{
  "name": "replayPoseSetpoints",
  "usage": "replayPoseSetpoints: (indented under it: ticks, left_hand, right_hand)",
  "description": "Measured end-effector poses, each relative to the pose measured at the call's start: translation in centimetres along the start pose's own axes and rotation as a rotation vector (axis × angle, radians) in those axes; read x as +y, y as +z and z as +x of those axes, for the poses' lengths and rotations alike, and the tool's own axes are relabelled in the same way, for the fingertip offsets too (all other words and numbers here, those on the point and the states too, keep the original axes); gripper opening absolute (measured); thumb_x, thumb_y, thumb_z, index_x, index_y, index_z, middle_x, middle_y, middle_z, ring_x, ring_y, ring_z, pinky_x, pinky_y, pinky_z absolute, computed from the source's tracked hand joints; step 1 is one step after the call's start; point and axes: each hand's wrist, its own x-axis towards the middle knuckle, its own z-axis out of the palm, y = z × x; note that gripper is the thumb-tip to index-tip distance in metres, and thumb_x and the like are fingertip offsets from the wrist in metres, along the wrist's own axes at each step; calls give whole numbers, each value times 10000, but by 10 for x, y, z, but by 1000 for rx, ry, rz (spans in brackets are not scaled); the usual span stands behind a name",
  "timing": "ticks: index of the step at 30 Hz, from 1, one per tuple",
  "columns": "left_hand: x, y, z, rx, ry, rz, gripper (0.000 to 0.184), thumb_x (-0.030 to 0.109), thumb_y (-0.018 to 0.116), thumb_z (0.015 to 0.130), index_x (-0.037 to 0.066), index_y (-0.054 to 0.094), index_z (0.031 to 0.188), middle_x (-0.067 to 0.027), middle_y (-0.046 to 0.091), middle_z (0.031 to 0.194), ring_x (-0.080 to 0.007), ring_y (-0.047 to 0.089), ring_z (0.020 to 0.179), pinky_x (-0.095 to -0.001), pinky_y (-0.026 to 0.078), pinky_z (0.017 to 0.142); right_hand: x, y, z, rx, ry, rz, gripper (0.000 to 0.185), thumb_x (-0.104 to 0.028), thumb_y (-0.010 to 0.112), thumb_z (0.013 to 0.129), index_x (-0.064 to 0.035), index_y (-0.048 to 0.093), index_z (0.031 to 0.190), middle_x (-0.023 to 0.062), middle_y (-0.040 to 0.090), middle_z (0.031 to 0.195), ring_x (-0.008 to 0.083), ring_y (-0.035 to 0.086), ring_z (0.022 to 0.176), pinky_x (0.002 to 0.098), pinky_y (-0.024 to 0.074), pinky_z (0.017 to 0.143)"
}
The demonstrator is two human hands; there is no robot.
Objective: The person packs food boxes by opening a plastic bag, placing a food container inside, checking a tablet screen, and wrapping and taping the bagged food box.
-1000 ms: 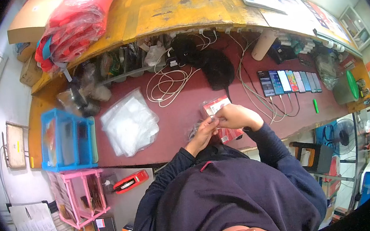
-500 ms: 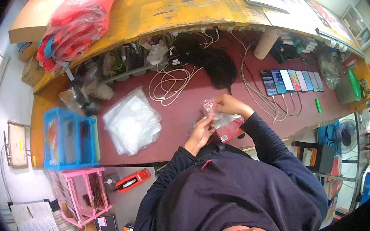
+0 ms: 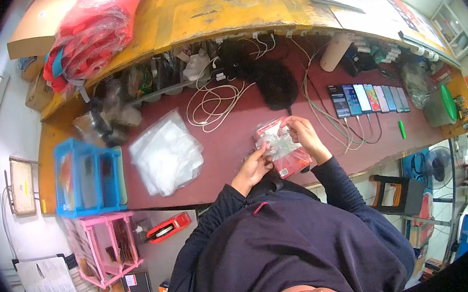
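Both my hands are at a clear plastic bag (image 3: 274,145) above a red and white box (image 3: 295,161) near the desk's front edge. The fingertips of my left hand (image 3: 254,168) are closed on the bag's left side. On its upper right, my right hand (image 3: 305,135) pinches the plastic. The bag looks crumpled, and what it may contain is too small to tell. A black cat (image 3: 276,84) lies just beyond the box. To the left, a stack of clear plastic bags (image 3: 167,154) rests on the dark red desktop (image 3: 225,141).
White cables (image 3: 215,103) lie coiled behind the box. A row of phones (image 3: 367,99) with plugged-in cables is at the right, near a green marker (image 3: 402,129) and a green bin (image 3: 440,107). Blue drawers (image 3: 89,175) stand at the left edge, above a pink rack (image 3: 106,247).
My right hand has moved up and right, away from my left hand. The clear plastic is now spread between them, and more of the red box shows.
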Motion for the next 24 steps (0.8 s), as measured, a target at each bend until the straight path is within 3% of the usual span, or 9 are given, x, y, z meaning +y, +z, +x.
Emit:
replayPoseSetpoints:
  ticks: [4, 7, 10, 14, 16, 19, 24]
  left_hand:
    - [-4, -13, 6, -85, 23, -104, 218, 387, 602, 904, 182, 600, 978, 57, 589, 883, -108, 478, 732, -259, 366, 659]
    - [-2, -13, 5, -132, 24, -110, 248, 385, 574, 917, 160, 590, 1021, 55, 576, 864, -119, 465, 717, -269, 363, 656]
    - [3, -2, -1, -107, 13, -152, 300, 356, 557, 921, 124, 598, 1106, 77, 530, 815, -92, 417, 676, -249, 348, 626]
    - [5, 6, -7, -65, 40, -130, 329, 324, 530, 923, 83, 583, 1140, 68, 531, 814, -94, 419, 672, -247, 349, 628]
    - [5, 3, -6, -74, 59, -113, 297, 285, 560, 904, 71, 598, 1106, 65, 538, 829, -91, 423, 678, -248, 357, 630]
    - [1, -2, 0, 7, 91, -45, 238, 207, 601, 880, 65, 616, 1071, 60, 544, 823, -73, 419, 663, -236, 360, 604]
    - [-1, 4, -1, 65, 145, 87, 209, 85, 635, 842, 44, 621, 1047, 40, 563, 821, -45, 416, 637, -201, 344, 555]
  right_hand:
    - [-24, 22, -21, 70, 0, -93, 184, -107, 505, 937, 2, 595, 1055, -10, 518, 707, 75, 491, 602, 212, 379, 533]
    - [-31, 40, -29, 122, -173, -237, 178, -110, 527, 938, 10, 594, 1052, 6, 556, 759, 80, 541, 630, 209, 439, 558]
    - [-28, 48, -34, 226, -282, -60, 180, -64, 600, 905, 21, 613, 1064, 70, 649, 894, 111, 634, 782, 255, 548, 731]
    - [-22, 57, -34, 310, -402, -94, 169, -34, 601, 898, 36, 614, 1051, 89, 656, 916, 121, 640, 792, 256, 546, 736]
    - [-21, 55, -35, 290, -547, -314, 156, -13, 606, 891, 50, 613, 1033, 116, 664, 964, 145, 656, 845, 265, 549, 756]
    - [-33, 62, -45, 260, -459, -114, 114, -9, 603, 893, 60, 598, 984, 142, 670, 975, 171, 669, 872, 271, 550, 759]
    - [-28, 59, -51, 233, -430, -110, 67, -1, 588, 902, 54, 558, 925, 164, 677, 939, 189, 682, 844, 268, 553, 735]
